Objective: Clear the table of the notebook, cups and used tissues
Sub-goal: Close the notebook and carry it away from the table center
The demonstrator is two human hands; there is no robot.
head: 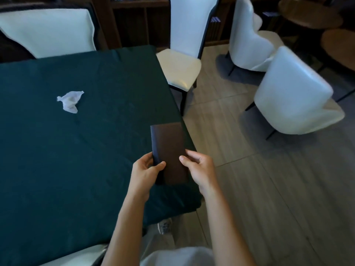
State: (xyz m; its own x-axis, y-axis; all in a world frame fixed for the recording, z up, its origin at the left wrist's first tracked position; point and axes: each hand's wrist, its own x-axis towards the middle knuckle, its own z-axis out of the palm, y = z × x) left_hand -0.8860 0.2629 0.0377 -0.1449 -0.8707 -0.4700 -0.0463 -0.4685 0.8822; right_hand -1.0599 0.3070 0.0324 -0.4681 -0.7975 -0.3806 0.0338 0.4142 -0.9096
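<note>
Notebook (pixel 169 150) smooth brown leather-like cover; tablecloth (pixel 76 150) matt green cloth; tissue (pixel 70 100) crumpled paper.

Both hands grip a closed brown notebook (pixel 169 152) at the right edge of the green-clothed bench (pixel 96 150): the left hand (pixel 145 172) clasps its spine side, the right hand (pixel 199 167) its outer edge. A crumpled white tissue (pixel 70 100) lies well apart on the cloth, and white chairs (pixel 288 96) stand around.
</note>
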